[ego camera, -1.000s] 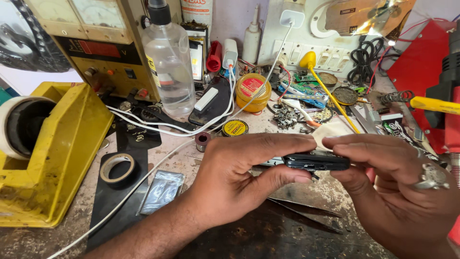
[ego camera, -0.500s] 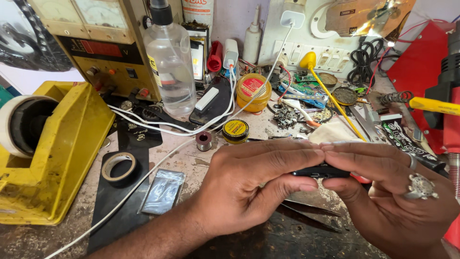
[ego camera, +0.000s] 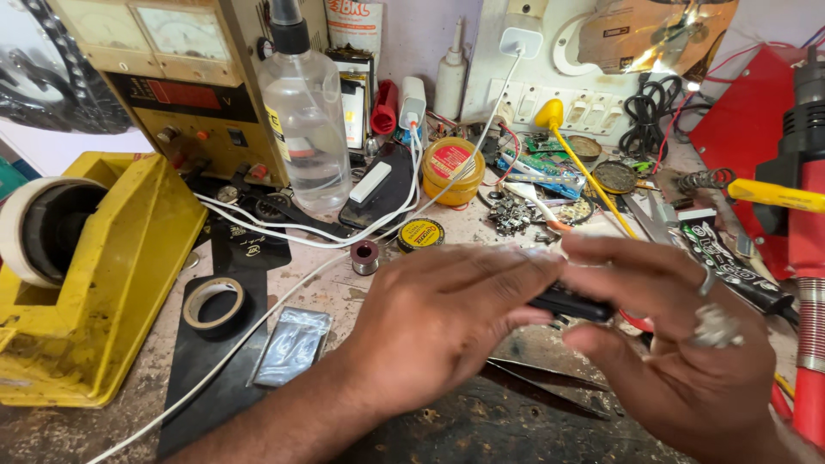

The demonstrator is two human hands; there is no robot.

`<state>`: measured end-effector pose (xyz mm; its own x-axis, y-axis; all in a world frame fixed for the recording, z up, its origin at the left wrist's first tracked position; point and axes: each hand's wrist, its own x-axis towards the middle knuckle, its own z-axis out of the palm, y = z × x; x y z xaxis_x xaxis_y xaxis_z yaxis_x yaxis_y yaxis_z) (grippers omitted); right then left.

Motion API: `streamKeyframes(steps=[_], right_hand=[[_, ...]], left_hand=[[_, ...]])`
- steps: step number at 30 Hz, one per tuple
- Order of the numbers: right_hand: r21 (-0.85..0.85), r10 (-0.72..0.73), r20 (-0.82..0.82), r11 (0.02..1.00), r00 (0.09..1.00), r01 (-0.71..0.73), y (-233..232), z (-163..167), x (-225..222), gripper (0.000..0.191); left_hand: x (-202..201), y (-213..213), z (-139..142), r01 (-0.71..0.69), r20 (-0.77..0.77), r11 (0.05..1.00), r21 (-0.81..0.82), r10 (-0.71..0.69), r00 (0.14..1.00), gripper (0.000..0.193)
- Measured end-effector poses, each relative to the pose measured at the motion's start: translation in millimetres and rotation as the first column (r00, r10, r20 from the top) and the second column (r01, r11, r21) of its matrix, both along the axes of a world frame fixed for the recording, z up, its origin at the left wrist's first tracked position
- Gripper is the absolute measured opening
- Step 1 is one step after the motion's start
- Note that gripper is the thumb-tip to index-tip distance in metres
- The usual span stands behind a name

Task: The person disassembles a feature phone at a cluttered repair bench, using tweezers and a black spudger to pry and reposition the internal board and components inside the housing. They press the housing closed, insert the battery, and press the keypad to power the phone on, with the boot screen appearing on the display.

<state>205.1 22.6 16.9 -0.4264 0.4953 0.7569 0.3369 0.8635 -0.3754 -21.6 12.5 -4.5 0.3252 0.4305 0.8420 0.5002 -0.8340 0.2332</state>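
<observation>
Clamping one black phone [ego camera: 571, 302], fingers of two hands, left hand [ego camera: 443, 322] and right hand [ego camera: 679, 361], beside one tape roll [ego camera: 213, 302].

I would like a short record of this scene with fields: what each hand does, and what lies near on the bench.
left hand: grips the black flat device from its left end
right hand: fingers close on the device's right end
near left: tape roll, silver pouch, white cable
behind: clear bottle, yellow tape dispenser
</observation>
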Motion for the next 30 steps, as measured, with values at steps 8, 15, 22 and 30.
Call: streamKeyframes(steps=[8, 15, 22, 30], right_hand=[[0.007, -0.007, 0.001, 1.000, 1.000, 0.007, 0, -7, 1, 0.023], [-0.279, -0.006, -0.259, 0.958, 0.966, -0.069, 14, -3, 10, 0.016], [-0.155, 0.113, -0.152, 0.978, 0.982, -0.137, 12, -7, 9, 0.030], [-0.007, 0.033, -0.053, 0.999, 0.998, -0.033, 6, -6, 4, 0.027]], left_hand=[[4, -4, -1, -0.076, -0.062, 0.997, -0.001, 0.075, 0.995, 0.037], [-11, 8, 8, 0.133, 0.132, 0.985, -0.109, -0.118, 0.984, 0.034], [-7, 1, -2, 0.262, 0.262, 0.944, -0.198, -0.207, 0.943, 0.029], [-1, -8, 4, 0.286, 0.265, 0.941, -0.183, -0.232, 0.936, 0.026]])
